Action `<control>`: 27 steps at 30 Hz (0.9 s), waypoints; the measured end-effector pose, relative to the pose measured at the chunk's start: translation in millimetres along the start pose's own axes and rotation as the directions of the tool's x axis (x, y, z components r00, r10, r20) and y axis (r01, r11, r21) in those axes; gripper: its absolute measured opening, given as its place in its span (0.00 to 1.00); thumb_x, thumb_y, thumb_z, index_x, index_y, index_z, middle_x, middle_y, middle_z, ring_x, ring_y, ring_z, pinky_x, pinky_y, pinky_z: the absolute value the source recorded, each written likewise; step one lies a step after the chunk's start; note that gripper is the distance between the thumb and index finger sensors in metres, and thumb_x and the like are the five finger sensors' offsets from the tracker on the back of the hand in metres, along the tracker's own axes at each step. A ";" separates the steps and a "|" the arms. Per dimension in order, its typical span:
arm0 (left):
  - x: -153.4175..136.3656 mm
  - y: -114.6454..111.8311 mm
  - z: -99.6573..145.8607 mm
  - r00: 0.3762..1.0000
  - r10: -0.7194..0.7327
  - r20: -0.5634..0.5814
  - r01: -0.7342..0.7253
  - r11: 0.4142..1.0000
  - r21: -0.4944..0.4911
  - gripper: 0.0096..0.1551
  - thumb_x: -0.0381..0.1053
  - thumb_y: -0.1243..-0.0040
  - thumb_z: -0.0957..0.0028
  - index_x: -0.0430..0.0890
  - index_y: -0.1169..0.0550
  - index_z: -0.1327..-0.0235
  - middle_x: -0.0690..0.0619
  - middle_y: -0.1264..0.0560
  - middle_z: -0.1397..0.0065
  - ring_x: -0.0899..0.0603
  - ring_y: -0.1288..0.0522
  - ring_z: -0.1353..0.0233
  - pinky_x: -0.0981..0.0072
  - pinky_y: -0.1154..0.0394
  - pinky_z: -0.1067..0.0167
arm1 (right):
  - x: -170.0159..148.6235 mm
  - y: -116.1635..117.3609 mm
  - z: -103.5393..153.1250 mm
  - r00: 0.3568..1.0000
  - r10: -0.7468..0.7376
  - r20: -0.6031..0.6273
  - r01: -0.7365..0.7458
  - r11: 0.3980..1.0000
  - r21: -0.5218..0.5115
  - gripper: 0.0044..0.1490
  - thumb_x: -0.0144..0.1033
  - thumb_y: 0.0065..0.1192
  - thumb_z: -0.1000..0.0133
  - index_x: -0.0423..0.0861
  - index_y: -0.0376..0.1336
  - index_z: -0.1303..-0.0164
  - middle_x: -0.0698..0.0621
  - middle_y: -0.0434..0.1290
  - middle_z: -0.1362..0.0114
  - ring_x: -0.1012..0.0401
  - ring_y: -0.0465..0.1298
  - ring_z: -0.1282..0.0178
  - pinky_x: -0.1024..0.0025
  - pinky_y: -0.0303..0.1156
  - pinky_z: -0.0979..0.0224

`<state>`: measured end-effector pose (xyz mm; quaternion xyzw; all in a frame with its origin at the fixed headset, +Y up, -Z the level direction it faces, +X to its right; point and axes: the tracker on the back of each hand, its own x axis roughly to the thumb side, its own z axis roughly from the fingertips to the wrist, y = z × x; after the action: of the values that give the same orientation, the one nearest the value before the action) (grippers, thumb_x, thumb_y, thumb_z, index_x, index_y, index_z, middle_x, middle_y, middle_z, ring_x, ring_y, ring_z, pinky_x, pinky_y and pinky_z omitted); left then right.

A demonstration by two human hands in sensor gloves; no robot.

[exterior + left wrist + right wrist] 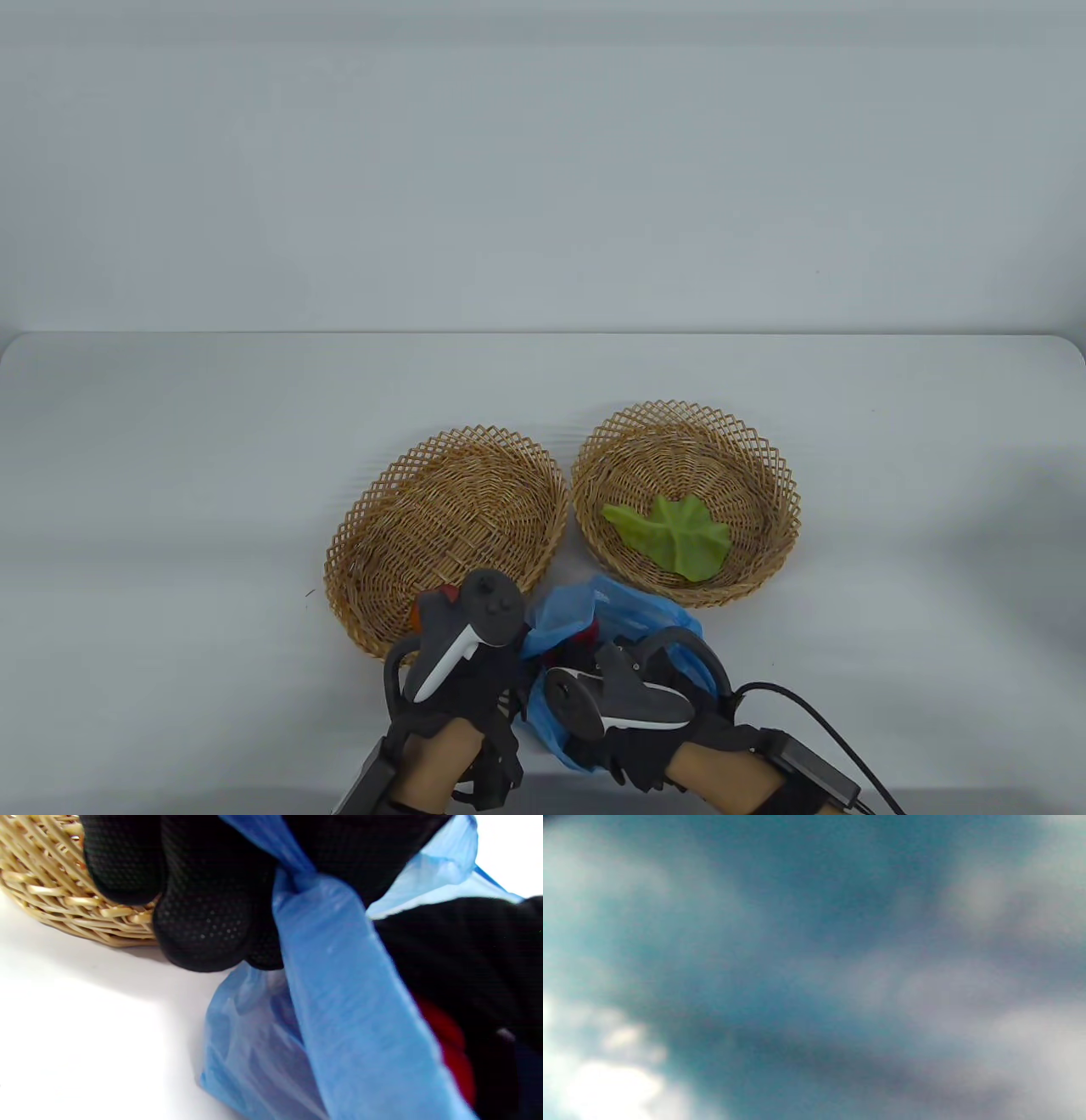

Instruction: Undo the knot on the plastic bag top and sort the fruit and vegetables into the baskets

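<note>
Your left hand (462, 671) and right hand (645, 722), both in black sensor gloves with a tracker on the back, meet over the blue plastic bag (611, 624), which lies on the white table (170, 509) near its front edge, just in front of the two wicker baskets. In the left wrist view, your left fingers (203, 912) are curled round a twisted band of the bag's blue film (339, 984), pinching it where it narrows, with a red item (449, 1052) showing inside the bag beside the other black glove (466, 955). Whether your right fingers are clenched or released cannot be told: the table view hides them behind the tracker, and the right wrist view shows only blurred blue film (814, 942) pressed close to the lens. The oval basket (441, 526) sits left of centre, its near rim touching or just behind your left hand; what it holds there is hidden. The round basket (687, 501) stands just beside it to the right and holds one green leaf (674, 535) lying flat on its floor.
</note>
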<state>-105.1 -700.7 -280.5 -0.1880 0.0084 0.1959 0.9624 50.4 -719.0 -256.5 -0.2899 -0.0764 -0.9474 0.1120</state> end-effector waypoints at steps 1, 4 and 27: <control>-1.1 1.4 0.8 1.000 0.001 -0.001 -0.001 1.000 0.011 0.23 0.54 0.34 0.50 0.51 0.19 0.42 0.55 0.13 0.53 0.46 0.13 0.55 0.48 0.24 0.39 | -3.4 -2.7 1.0 1.000 -0.008 -0.007 0.008 1.000 0.000 0.71 0.72 0.74 0.63 0.42 0.49 0.21 0.40 0.71 0.27 0.50 0.78 0.38 0.43 0.70 0.28; -2.1 3.3 2.1 1.000 -0.007 -0.009 0.007 0.999 0.031 0.23 0.54 0.34 0.50 0.51 0.19 0.42 0.55 0.13 0.53 0.45 0.13 0.55 0.48 0.24 0.40 | -10.9 -10.4 5.2 0.999 -0.035 -0.025 0.035 0.999 -0.023 0.70 0.72 0.74 0.63 0.42 0.49 0.21 0.39 0.72 0.27 0.50 0.78 0.39 0.43 0.70 0.29; -3.6 2.1 1.1 0.998 -0.048 -0.034 0.049 0.998 0.039 0.23 0.53 0.32 0.51 0.49 0.18 0.43 0.54 0.12 0.54 0.44 0.13 0.56 0.47 0.24 0.41 | -20.5 -6.4 0.5 0.998 -0.020 -0.065 0.024 0.997 0.071 0.63 0.65 0.68 0.62 0.49 0.50 0.20 0.40 0.70 0.24 0.49 0.76 0.34 0.40 0.65 0.25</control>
<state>-109.4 -699.8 -279.9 -0.1723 0.0238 0.1691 0.9701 65.6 -709.3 -268.3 -0.2544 -0.1099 -0.9540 0.1144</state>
